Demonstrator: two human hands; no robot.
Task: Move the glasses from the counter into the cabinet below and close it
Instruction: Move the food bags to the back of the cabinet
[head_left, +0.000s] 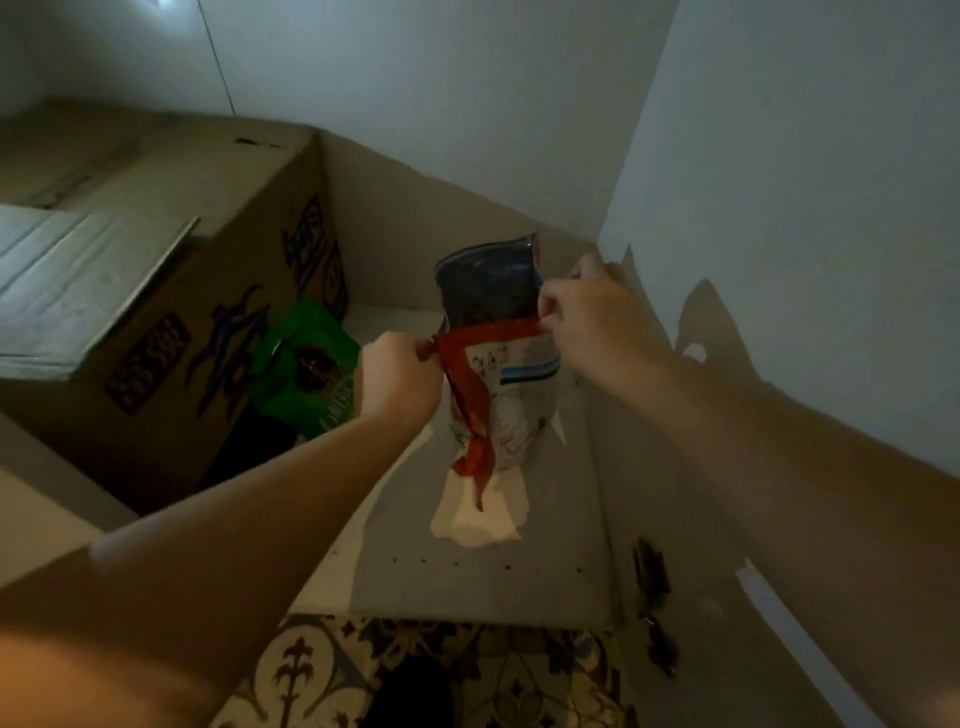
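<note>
I look into the open cabinet, onto its pale shelf floor (483, 582). A red and white snack bag (506, 400) stands upright in the middle of the shelf. My left hand (397, 379) pinches the left end of its top edge. My right hand (597, 322) pinches the right end. A dark blue bag (488, 286) stands directly behind it, touching it. No glasses are in view.
A large cardboard box (171, 312) fills the left of the cabinet, with a flat white board (67, 286) on top. A green packet (306, 364) leans beside the box. The cabinet's right wall (779, 234) is close to my right hand. A door hinge (652, 577) and patterned floor tiles (467, 675) lie below.
</note>
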